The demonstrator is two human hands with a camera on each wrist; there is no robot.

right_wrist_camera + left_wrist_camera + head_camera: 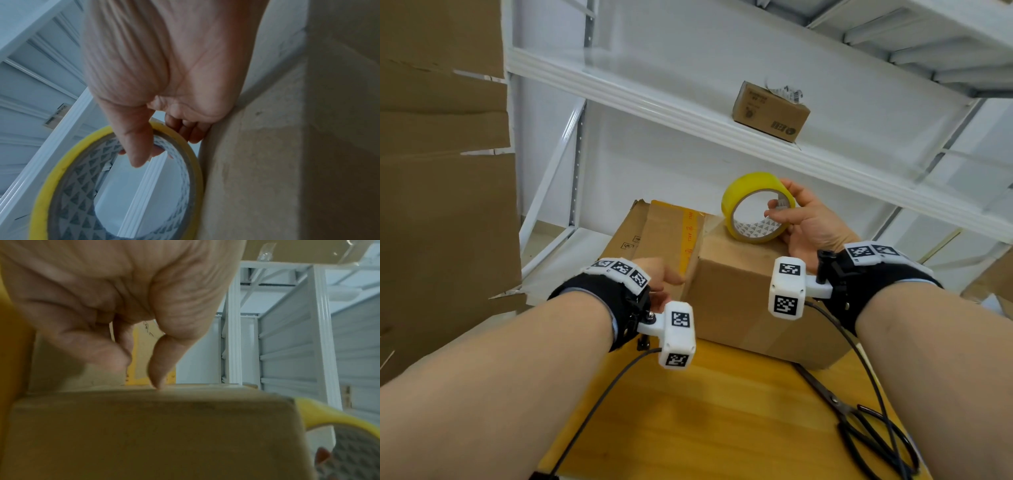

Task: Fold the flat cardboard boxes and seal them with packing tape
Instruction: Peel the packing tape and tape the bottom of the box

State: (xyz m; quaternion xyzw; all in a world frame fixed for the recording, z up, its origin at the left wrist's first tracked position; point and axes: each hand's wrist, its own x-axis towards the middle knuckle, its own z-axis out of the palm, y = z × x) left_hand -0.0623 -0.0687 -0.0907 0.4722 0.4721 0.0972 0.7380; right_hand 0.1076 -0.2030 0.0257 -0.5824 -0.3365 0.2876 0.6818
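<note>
A folded cardboard box (739,291) stands on the wooden table (722,411). My left hand (666,279) grips its upper left corner. In the left wrist view the left hand (139,373) has its thumb tip pressed on the box (144,434) top edge and its fingers curled against the side. My right hand (779,202) holds a yellow roll of packing tape (743,192) upright on the box top, thumb inside the core. In the right wrist view the right hand (164,149) grips the tape roll (51,178) beside the box (287,162).
A second box (661,233) with a yellow tape strip lies behind, at the left. Black scissors (842,407) and cables lie on the table at the right. Flat cardboard sheets (441,171) stand at the left. A small box (770,111) sits on the white shelf (654,99).
</note>
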